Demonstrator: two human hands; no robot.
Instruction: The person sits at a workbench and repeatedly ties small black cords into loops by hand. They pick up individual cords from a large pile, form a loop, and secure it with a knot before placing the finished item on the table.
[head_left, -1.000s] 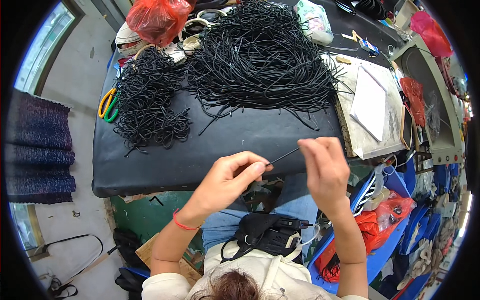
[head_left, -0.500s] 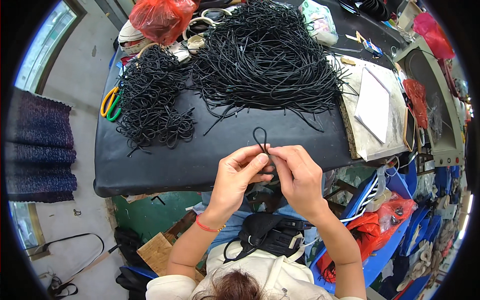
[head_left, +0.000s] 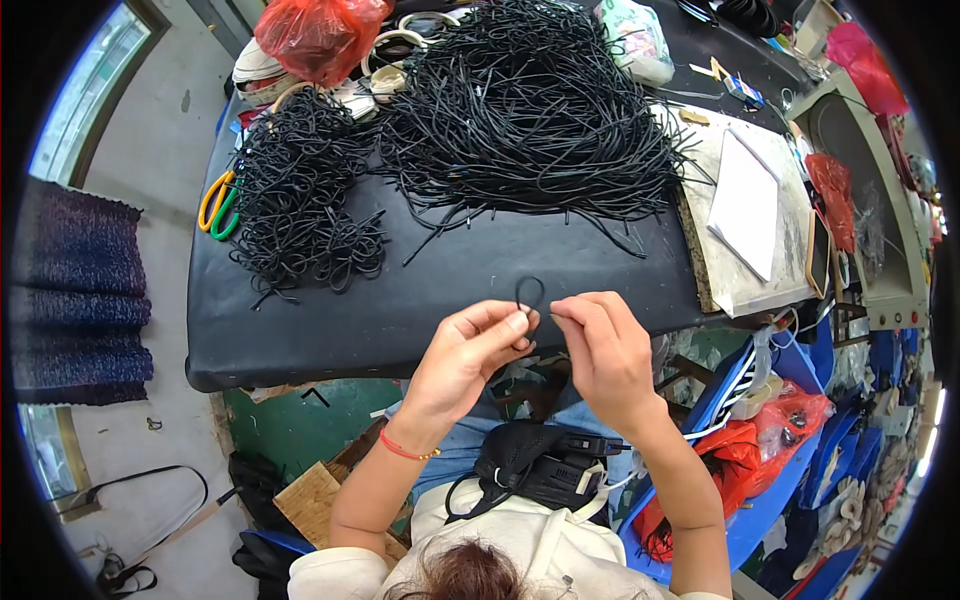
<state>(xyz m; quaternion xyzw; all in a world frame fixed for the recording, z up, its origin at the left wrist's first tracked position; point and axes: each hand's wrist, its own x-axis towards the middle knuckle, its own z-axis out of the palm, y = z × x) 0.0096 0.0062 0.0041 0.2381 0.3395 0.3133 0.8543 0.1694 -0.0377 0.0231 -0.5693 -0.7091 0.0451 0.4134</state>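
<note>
Just over the table's front edge, my left hand (head_left: 468,345) pinches a short black cord (head_left: 542,289) between thumb and fingers. The cord bends into a small loop that stands above the fingertips. To its right is my right hand (head_left: 608,345), thumb and forefinger pressed together, slightly apart from the loop. Whether those fingertips hold a cord end is too small to tell. A large heap of long black cords (head_left: 530,130) lies beyond both hands. On the left sits a smaller heap of looped, tangled black cords (head_left: 300,190).
Scissors with orange and green handles (head_left: 227,208) lie by the smaller heap. At right a pale board (head_left: 700,235) carries white paper (head_left: 745,215). A red plastic bag (head_left: 322,40) stands at the back left. Below right is a blue bin (head_left: 790,470) with red bags.
My right hand has drawn slightly right, away from the cord. The loop has dropped lower and become rounder, while my left hand keeps its pinch.
</note>
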